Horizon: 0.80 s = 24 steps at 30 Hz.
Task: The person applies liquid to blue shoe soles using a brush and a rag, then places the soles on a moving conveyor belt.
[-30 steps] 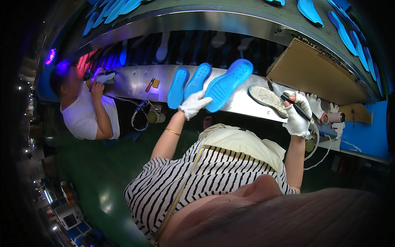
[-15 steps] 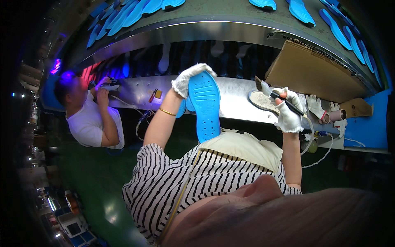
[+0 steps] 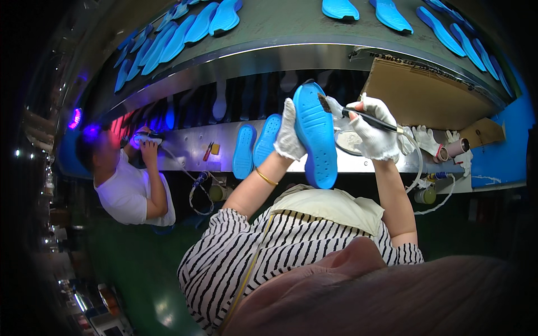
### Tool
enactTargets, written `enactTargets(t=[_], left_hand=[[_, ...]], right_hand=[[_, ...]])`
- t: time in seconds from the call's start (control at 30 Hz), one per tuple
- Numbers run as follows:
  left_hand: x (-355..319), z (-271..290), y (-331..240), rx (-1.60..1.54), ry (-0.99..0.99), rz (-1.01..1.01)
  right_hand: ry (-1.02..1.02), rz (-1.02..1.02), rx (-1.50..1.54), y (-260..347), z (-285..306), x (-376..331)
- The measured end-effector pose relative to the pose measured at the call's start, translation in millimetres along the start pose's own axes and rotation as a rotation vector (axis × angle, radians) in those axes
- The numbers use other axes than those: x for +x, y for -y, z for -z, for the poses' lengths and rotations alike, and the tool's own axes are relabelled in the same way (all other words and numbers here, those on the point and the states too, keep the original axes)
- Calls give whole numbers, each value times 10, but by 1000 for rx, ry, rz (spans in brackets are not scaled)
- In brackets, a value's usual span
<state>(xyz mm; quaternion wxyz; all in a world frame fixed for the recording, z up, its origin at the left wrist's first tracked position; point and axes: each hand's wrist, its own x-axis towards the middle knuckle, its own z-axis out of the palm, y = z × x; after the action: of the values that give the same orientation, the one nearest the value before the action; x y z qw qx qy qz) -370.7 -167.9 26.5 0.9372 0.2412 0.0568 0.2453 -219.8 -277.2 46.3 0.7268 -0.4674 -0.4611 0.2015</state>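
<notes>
My left hand (image 3: 288,134), in a white glove, grips a blue shoe sole (image 3: 318,147) by its left edge and holds it tilted above the bench front. A hose-fed brush (image 3: 367,119) with a black handle is in my fingerless-gloved right hand (image 3: 376,131). Its dark bristles meet the upper right edge of the sole. Behind that hand, partly hidden, is a round dish (image 3: 348,141) with something whitish in it. Two more blue soles (image 3: 244,151) lie on the metal bench to the left of my left hand.
Beyond the bench runs a raised belt (image 3: 280,33) carrying several blue soles. At the right stand a cardboard sheet (image 3: 426,95), spare gloves (image 3: 427,141) and a spool (image 3: 458,147). Red-handled pliers (image 3: 207,152) lie on the bench. A co-worker (image 3: 131,179) works at the left.
The sole and my left hand have moved right, and the sole is turned. The brush has come left from above the dish onto the sole. Soles on the belt have shifted.
</notes>
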Motion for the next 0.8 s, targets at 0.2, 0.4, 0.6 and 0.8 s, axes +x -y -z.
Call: enactTargets(t=[0.2, 0.4, 0.6, 0.8], left_hand=[[86, -18, 387, 197, -67, -160], [55, 18, 402, 105, -76, -129], [112, 99, 333, 105, -108, -40], [41, 112, 205, 138, -91, 22]], right_hand=[[-124, 13, -105, -38, -157, 19], [-66, -116, 36, 30, -141, -145], [72, 316, -401, 95, -173, -192], [73, 169, -339, 63, -117, -328]])
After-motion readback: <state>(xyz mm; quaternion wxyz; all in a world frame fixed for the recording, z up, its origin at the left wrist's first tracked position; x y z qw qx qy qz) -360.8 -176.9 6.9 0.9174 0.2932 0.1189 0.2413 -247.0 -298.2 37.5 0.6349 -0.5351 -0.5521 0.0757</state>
